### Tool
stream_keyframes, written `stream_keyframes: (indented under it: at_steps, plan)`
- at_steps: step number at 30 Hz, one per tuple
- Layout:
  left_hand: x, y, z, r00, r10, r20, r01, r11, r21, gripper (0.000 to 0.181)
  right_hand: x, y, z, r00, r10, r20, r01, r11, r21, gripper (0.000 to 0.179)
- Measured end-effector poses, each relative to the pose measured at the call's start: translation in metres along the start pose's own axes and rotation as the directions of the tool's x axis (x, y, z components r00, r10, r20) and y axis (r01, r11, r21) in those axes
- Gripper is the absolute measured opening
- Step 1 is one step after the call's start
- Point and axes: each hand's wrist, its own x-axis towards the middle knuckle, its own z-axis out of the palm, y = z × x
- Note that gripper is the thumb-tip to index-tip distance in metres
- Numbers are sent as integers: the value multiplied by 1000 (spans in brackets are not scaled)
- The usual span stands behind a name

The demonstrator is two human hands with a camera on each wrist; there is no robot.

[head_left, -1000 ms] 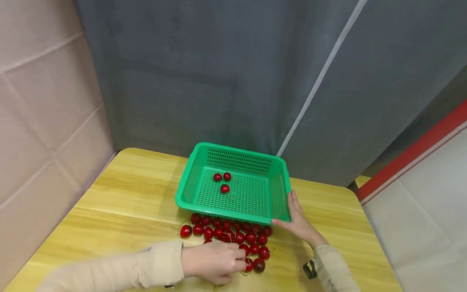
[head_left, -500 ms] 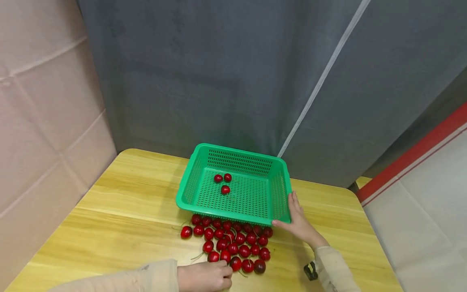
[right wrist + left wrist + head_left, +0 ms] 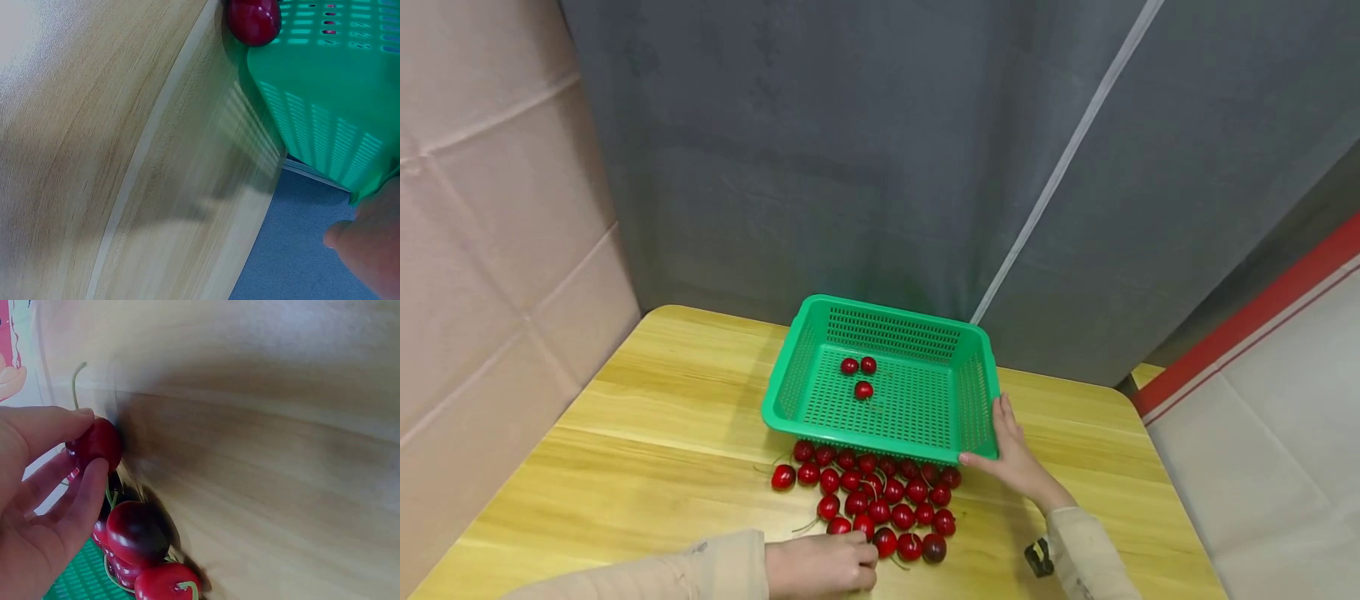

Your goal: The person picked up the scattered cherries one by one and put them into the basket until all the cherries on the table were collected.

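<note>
In the left wrist view, my left hand [image 3: 37,512] pinches a dark red cherry [image 3: 105,444] with a green stem between thumb and fingertips. The head view has this left hand [image 3: 823,564] low, at the near edge of the cherries [image 3: 902,517]. A green slotted plastic basket [image 3: 917,404] stands just behind them, with three cherries [image 3: 863,390] on its floor. My right hand [image 3: 1018,462] holds the basket's near right corner, thumb at the front rim and fingers along the right side. In the right wrist view only part of the right hand [image 3: 375,240] shows.
The cherries lie in close rows against the basket's front wall. A wooden table [image 3: 647,433] carries everything. A grey curtain [image 3: 775,167] hangs behind its far edge, and a pale panel [image 3: 505,250] rises at the left.
My left hand has drawn back left and nearer to me from over the cherries, uncovering several of them, then stayed almost still. The right hand and basket have not moved.
</note>
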Motion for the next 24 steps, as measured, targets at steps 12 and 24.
stream_keyframes:
  at_steps: [12,24]
  plan:
    - [7,-3,-44,997,40,-71,-43,998,-40,10,0,-1,-1,1000,-4,6,4,1000,-17,110]
    - [21,-104,-131,956,-132,-262,114,990,-81,11,-1,-1,0,1000,-16,0,16,1000,-6,109]
